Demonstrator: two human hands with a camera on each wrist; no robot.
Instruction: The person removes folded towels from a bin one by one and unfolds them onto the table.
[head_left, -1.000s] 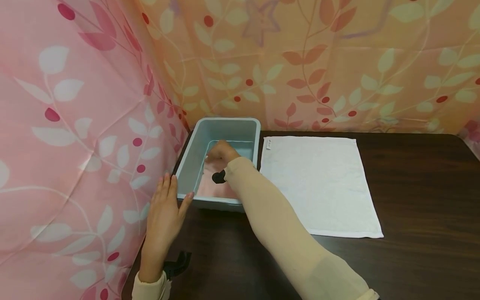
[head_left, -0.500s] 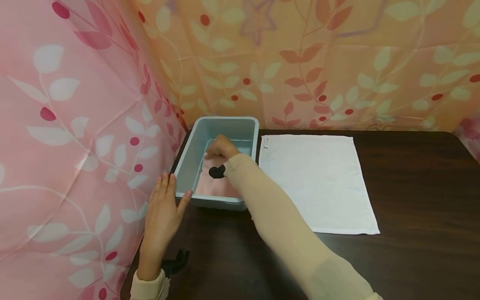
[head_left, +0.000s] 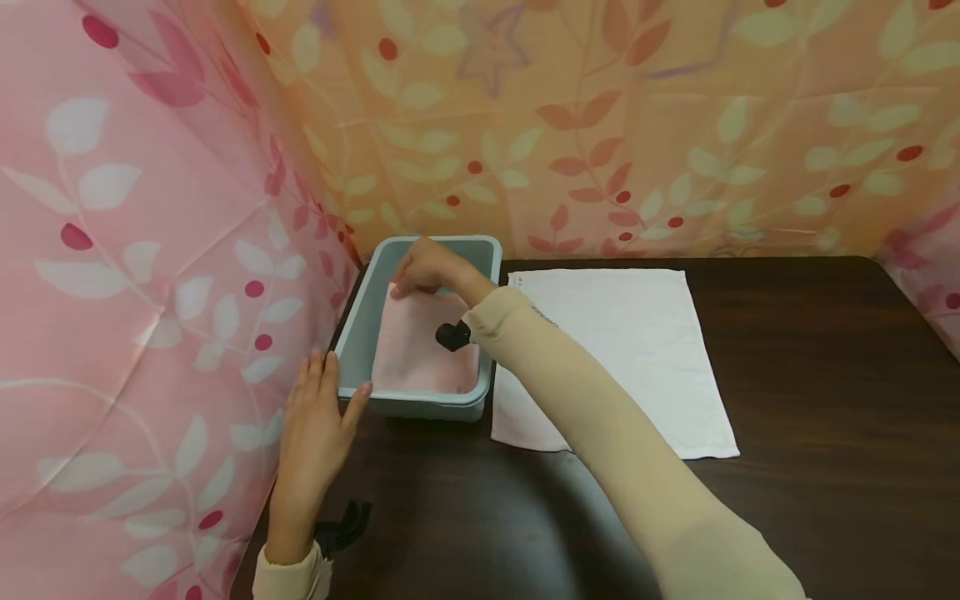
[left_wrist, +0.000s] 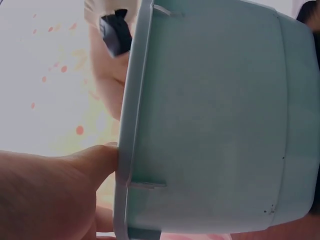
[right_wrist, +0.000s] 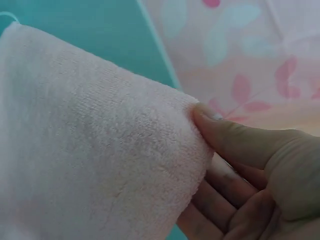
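A pink towel (head_left: pixel 412 354) with a terry-like surface stands partly raised inside a light blue-grey plastic bin (head_left: pixel 423 397). My right hand (head_left: pixel 435 268) pinches its upper edge between thumb and fingers, near the bin's far side. In the right wrist view the thumb presses on a corner of the pink towel (right_wrist: pixel 110 135), the fingers behind it. Straight-fingered, my left hand (head_left: pixel 315 425) rests against the bin's near left corner, thumb at the rim. The left wrist view is mostly the bin's outer wall (left_wrist: pixel 210 120), which hides the towel.
A white towel (head_left: pixel 630 358) lies spread flat on the dark wooden table (head_left: pixel 810 375), right beside the bin; my right forearm crosses over it. Pink patterned cloth (head_left: pixel 172 292) hangs close along the left, and orange patterned cloth (head_left: pixel 570 125) along the back.
My right hand has risen from the bin's floor, drawing the towel's far edge upward. The left hand stays at the bin's corner. The head view has shifted slightly.
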